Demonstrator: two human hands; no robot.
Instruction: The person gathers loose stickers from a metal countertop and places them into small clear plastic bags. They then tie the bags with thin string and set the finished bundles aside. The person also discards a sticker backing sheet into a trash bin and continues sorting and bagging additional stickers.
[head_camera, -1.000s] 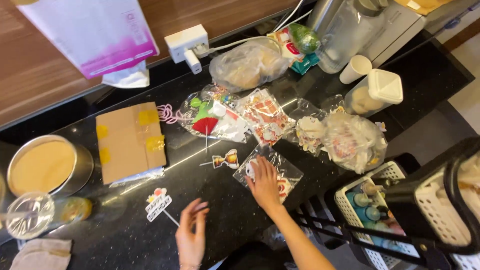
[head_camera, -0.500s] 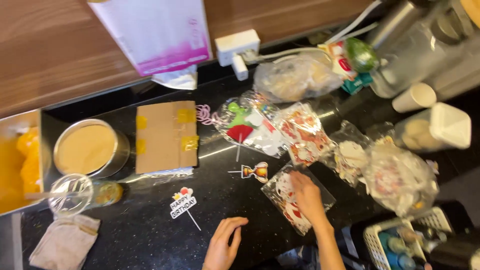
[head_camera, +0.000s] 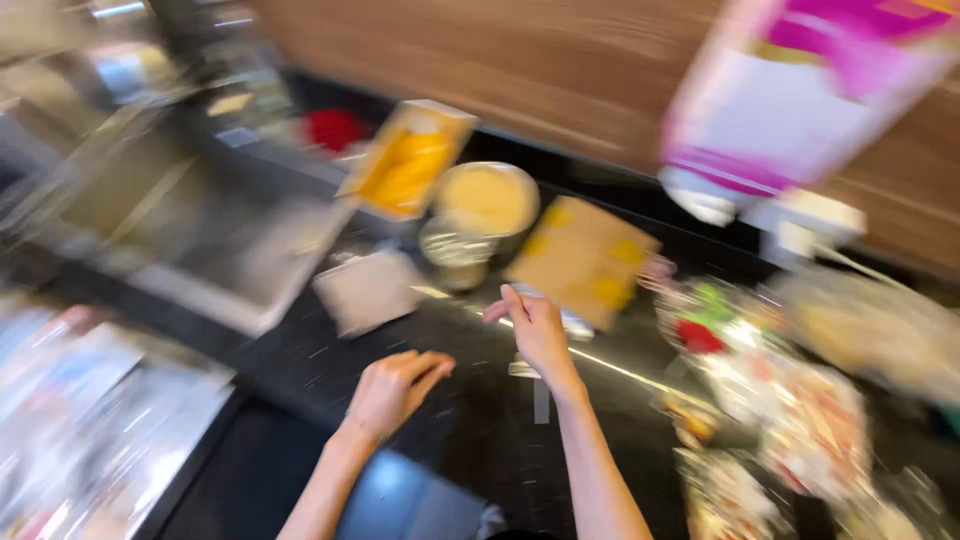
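Cardboard piece (head_camera: 583, 260) just beyond right hand (head_camera: 535, 330), left hand (head_camera: 392, 388) nearer — blurred

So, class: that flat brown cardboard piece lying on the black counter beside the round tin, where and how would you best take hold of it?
The cardboard piece lies flat, so probably pinch its near edge, the one by the right hand. Come from the front, low along the counter, sliding fingertips under. The round tin and a glass jar crowd its left side. The frame is blurred, so finer detail cannot be told.
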